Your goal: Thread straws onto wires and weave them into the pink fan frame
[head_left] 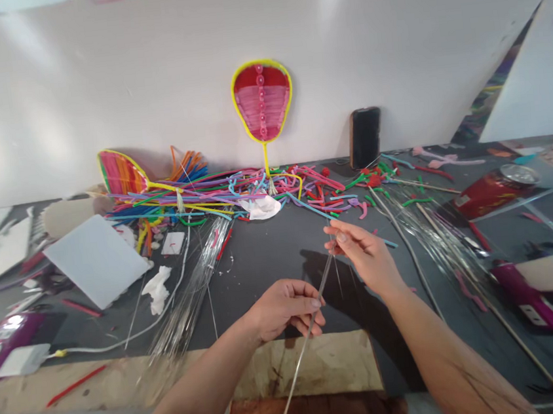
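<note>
Head view, left hand (287, 308), fingers pinching thin wire (303, 346) mid-length; right hand (366, 251) raised, pinching its tip

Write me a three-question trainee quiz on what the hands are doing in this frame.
1. True or false: both the left hand and the right hand grip the thin metal wire.
2. What stands against the wall? A) a yellow-rimmed red fan B) a green bottle C) a broom
3. Which hand pinches the wire's far end?
Key: 1 true; 2 A; 3 right.
</note>
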Available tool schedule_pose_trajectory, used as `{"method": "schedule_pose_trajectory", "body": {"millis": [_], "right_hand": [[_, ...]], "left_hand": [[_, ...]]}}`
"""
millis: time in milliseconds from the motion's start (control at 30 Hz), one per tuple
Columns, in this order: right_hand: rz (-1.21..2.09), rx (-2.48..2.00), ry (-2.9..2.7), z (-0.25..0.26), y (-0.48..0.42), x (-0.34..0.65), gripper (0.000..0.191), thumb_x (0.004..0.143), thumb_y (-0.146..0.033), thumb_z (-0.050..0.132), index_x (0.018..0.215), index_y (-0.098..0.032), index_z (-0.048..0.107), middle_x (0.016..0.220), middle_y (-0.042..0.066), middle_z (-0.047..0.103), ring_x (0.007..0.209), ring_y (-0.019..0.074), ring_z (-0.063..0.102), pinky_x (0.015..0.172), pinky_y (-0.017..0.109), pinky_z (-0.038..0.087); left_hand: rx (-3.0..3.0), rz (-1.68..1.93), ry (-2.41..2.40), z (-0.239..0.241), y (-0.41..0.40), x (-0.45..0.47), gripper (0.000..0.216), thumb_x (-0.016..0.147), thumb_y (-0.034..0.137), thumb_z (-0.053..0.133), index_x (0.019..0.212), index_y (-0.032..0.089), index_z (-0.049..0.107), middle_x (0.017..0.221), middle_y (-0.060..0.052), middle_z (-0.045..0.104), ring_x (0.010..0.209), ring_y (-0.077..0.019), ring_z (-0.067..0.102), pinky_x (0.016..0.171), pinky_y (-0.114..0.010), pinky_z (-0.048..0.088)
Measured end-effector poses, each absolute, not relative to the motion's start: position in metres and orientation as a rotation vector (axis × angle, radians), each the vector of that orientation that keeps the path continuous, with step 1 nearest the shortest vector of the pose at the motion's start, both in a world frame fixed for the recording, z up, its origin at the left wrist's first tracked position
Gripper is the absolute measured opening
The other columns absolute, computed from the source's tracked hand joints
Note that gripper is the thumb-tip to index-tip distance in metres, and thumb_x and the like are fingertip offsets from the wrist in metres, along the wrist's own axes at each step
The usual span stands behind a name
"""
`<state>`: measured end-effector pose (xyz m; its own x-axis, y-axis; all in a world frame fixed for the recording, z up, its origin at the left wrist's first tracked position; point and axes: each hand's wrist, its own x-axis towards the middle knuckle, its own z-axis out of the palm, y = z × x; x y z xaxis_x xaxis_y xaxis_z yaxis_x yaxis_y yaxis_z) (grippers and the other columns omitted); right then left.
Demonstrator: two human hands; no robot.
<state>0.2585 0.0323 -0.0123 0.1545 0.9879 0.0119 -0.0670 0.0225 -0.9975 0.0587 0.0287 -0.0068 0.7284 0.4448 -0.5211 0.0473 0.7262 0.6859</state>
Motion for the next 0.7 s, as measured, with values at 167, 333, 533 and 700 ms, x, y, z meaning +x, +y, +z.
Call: {"method": "schedule_pose_trajectory", "body": {"millis": [167, 333, 533, 700], "right_hand": [[1.133, -1.24, -1.084, -0.011, 0.032, 0.256, 0.036, 0.082, -0.042, 0.059, 0.112, -0.023, 0.06, 0.107, 0.007, 0.065, 0.081, 0.0177, 0.064, 0.075, 0.038, 0.054], [1.204, -1.204, -1.025, -0.013, 0.033, 0.255, 0.042, 0.079, -0.043, 0.062, 0.116, -0.024, 0.057, 0.11, 0.007, 0.064, 0.08, 0.0168, 0.063, 0.074, 0.037, 0.053], [1.398, -1.165, -0.912, -0.016, 0.032, 0.251, 0.036, 0.075, -0.039, 0.067, 0.105, -0.02, 0.061, 0.088, 0.005, 0.066, 0.064, 0.0114, 0.057, 0.056, 0.025, 0.046], [1.514, -1.17, -1.07, -0.012, 0.027, 0.243, 0.025, 0.076, -0.041, 0.065, 0.087, -0.018, 0.062, 0.073, 0.001, 0.062, 0.056, 0.0094, 0.051, 0.049, 0.022, 0.039]], "left_hand": [[0.753, 0.25, 0.762, -0.006, 0.027, 0.059, 0.032, 0.064, 0.035, 0.075, 0.076, 0.011, 0.059, 0.062, -0.005, 0.066, 0.049, -0.012, 0.062, 0.043, -0.017, 0.046], [0.754, 0.267, 0.758, -0.007, 0.028, 0.06, 0.033, 0.063, 0.036, 0.076, 0.075, 0.011, 0.058, 0.063, -0.005, 0.066, 0.051, -0.0127, 0.063, 0.044, -0.018, 0.047], [0.74, 0.376, 0.775, -0.008, 0.033, 0.058, 0.033, 0.064, 0.036, 0.075, 0.077, 0.012, 0.057, 0.063, -0.003, 0.065, 0.052, -0.012, 0.062, 0.046, -0.019, 0.048], [0.787, 0.372, 0.791, -0.01, 0.032, 0.059, 0.036, 0.064, 0.039, 0.074, 0.078, 0.012, 0.057, 0.064, -0.003, 0.065, 0.054, -0.0124, 0.063, 0.048, -0.02, 0.048]]}}
